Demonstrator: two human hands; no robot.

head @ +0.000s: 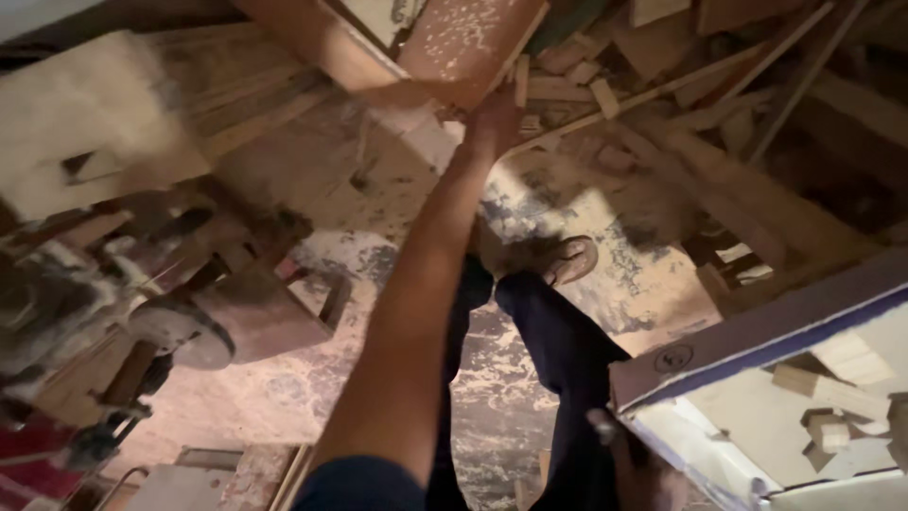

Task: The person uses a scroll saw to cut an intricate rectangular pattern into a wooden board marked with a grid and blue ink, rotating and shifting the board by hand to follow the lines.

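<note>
One bare arm runs up the middle of the frame from the lower centre, and its hand point(494, 121) ends at upper centre against the lower edge of a reddish-brown flat wooden board flecked with pale sawdust point(463, 43). By its position it looks like the left hand, though the view does not settle that, and no other hand of the person is in view. The board lies straight ahead of the fingers point(504, 95), tilted, with its long axis slanting from upper left of the frame down toward the hand. The fingers meet the board's near edge, but motion blur hides whether they are curled round it or only pressed flat to it, so how far they are closed cannot be told. Just to the right of the hand a heap of short pale wood offcuts and thin strips point(605, 80) crowds the upper right, leaving little room on that side. To the left, a pale dusty machine housing point(90, 123) fills the upper left, well apart from the hand. Below the hand the sawdust-covered floor point(312, 274) is open, with the person's dark trouser leg and brown shoe point(567, 260) at centre. A white open box with a dark blue rim, holding small wood blocks point(757, 331), sits at lower right.
</note>
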